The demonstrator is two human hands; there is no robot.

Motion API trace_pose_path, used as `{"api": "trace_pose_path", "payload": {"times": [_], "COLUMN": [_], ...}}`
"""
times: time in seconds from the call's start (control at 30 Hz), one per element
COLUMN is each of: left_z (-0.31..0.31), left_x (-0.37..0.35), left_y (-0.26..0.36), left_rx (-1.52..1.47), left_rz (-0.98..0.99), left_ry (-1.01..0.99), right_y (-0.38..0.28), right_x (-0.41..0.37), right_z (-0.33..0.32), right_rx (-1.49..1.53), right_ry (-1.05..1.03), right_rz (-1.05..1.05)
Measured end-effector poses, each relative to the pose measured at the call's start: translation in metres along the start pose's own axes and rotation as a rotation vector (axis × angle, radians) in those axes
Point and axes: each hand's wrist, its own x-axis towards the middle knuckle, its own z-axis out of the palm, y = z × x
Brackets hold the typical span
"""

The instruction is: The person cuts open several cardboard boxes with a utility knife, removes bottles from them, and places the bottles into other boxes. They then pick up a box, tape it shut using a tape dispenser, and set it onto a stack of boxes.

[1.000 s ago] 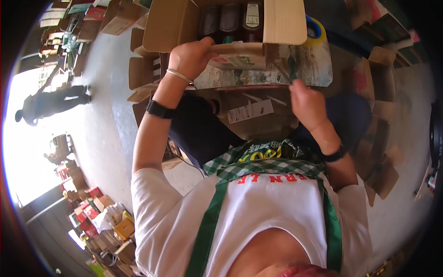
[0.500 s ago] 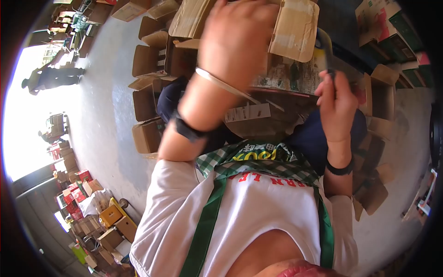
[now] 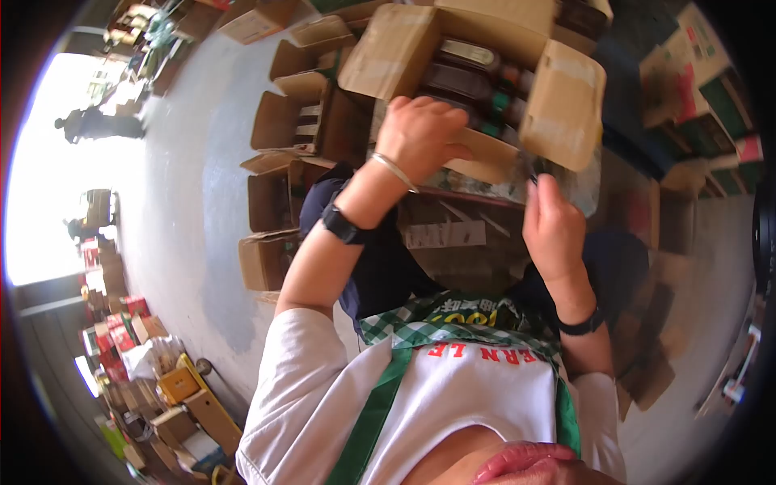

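Carton (image 3: 566, 105), open: eleven o'clock of right hand (image 3: 554, 230), clenched on dark tool (image 3: 532, 168). Bottles (image 3: 457, 81), long axis ten-to-four: one o'clock of nearer left hand (image 3: 422, 136), by near flap (image 3: 487, 158); grip, cannot tell.

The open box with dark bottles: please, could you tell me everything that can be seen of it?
The box looks like brown cardboard, its flaps spread outward, with pale patches on the right one. Dark bottles show inside, with green caps. It stands slightly turned on a worn table. The left hand seems to touch its near side; the right hand is by its near right corner, contact unclear.
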Motion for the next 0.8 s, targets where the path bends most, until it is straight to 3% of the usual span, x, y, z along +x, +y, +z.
{"api": "trace_pose_path", "payload": {"times": [0.17, 0.3, 0.47, 0.57, 0.8], "left_z": [0.014, 0.048, 0.040, 0.040, 0.045], "left_x": [-0.001, -0.005, -0.005, -0.005, -0.006], "left_y": [0.002, -0.007, -0.006, -0.007, -0.005], "left_rx": [0.141, 0.082, 0.091, 0.096, 0.095], "left_rz": [-0.019, -0.034, -0.008, -0.003, 0.010], "left_ry": [0.209, 0.259, 0.286, 0.309, 0.328], "right_y": [-0.002, 0.003, -0.002, 0.007, 0.009], "right_x": [0.006, 0.015, 0.015, 0.017, 0.006], "right_z": [0.004, 0.023, 0.010, 0.019, 0.021], "right_rx": [-0.093, -0.128, -0.086, -0.095, -0.047], "right_ry": [-0.027, -0.181, -0.202, -0.110, -0.201], "right_rz": [0.039, 0.123, 0.105, -0.030, 0.084]}}
